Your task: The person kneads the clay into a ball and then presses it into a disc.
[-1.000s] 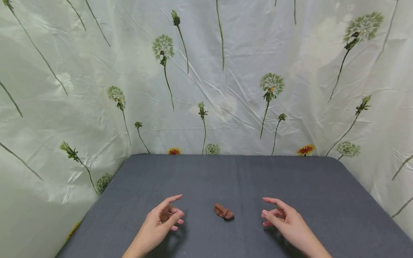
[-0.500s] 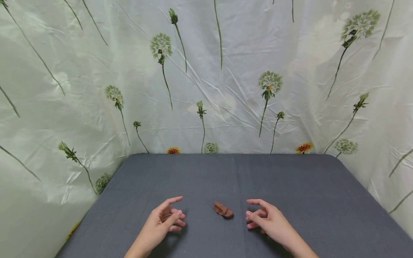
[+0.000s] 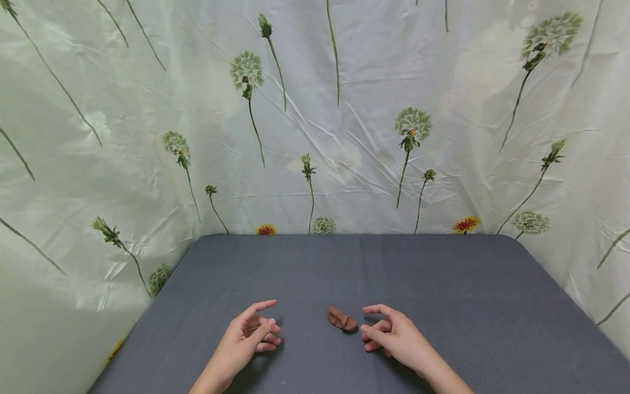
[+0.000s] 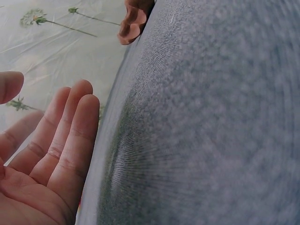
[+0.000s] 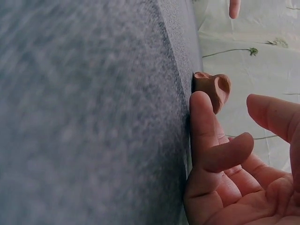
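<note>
A creased brown lump of modelling clay (image 3: 342, 319) lies on the dark grey tabletop between my two hands. My right hand (image 3: 396, 338) is close to its right end, with the fingers loosely bent and the thumb apart from them. In the right wrist view the clay (image 5: 216, 89) shows just beyond a fingertip. My left hand (image 3: 242, 340) stays off to the left of the clay, index finger stretched forward, palm facing inward. Nothing is held in it. From the left wrist camera, the clay (image 4: 133, 23) appears at the top, well away from the fingers (image 4: 83, 126).
A grey cloth (image 3: 285, 262) covers the table and has a faint fold running front to back near the middle. Behind and at both sides hangs a pale, shiny curtain (image 3: 354, 126) printed with dandelions, its lower edge meeting the table's back edge.
My right hand has moved left across the table, up close to the clay. My left hand and the clay stay about where they were.
</note>
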`<state>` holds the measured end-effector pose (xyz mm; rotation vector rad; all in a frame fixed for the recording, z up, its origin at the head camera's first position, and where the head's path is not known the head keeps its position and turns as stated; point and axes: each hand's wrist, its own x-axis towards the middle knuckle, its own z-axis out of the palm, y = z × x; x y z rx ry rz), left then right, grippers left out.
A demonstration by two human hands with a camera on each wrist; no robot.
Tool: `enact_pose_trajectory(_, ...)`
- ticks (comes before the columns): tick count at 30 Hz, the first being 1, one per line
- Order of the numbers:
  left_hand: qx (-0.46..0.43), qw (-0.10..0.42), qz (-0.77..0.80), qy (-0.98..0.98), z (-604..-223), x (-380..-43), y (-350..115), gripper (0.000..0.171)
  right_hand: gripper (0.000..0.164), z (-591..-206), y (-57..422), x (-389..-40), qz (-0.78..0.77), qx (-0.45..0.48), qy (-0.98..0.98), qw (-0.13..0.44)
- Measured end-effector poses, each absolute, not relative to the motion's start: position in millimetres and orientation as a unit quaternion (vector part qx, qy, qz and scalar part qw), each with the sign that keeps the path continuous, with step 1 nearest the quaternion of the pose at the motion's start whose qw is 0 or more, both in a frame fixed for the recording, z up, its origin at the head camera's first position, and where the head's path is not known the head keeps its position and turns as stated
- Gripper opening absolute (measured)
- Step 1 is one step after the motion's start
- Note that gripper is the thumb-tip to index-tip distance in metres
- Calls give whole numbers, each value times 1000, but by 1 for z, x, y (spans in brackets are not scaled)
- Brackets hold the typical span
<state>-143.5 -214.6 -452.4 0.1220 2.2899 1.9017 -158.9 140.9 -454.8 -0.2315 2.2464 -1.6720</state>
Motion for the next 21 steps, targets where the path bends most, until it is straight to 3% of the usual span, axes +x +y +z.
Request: enact_pose_trajectory(21,20,86,646,758,-456,-146,-216,55,37,-456,132,-167,-564,-107,804,151)
